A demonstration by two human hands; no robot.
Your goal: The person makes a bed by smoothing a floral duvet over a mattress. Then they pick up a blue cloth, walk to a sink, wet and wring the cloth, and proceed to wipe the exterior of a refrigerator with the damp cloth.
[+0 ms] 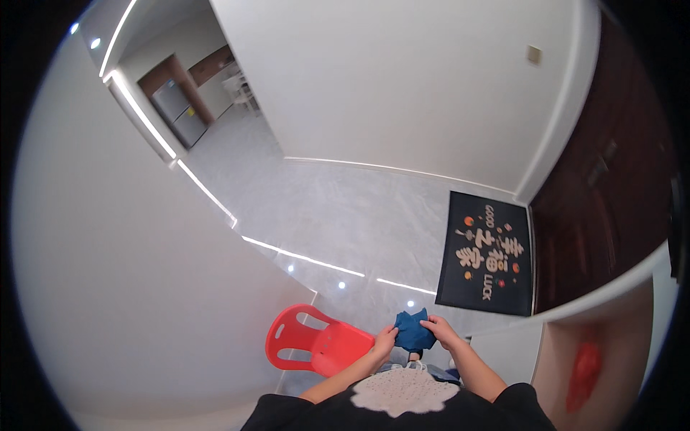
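A small crumpled piece of blue fabric [414, 331] is held up in front of my body, over the grey floor. My left hand [386, 341] grips its left edge. At its upper right edge, my right hand [437, 328] pinches it between thumb and fingers. Whether the fabric is a garment or a cloth cannot be told. Just left of my left hand stands a red plastic chair [345, 347] with cut-outs in its backrest; my left forearm passes over part of its seat.
A black doormat [485, 253] bearing writing lies by a dark brown door [598, 161]. At the lower right is a cabinet [512, 347] beside an open niche holding a red item [583, 377]. Walls stand ahead and left; a refrigerator [180, 113] is in the far room.
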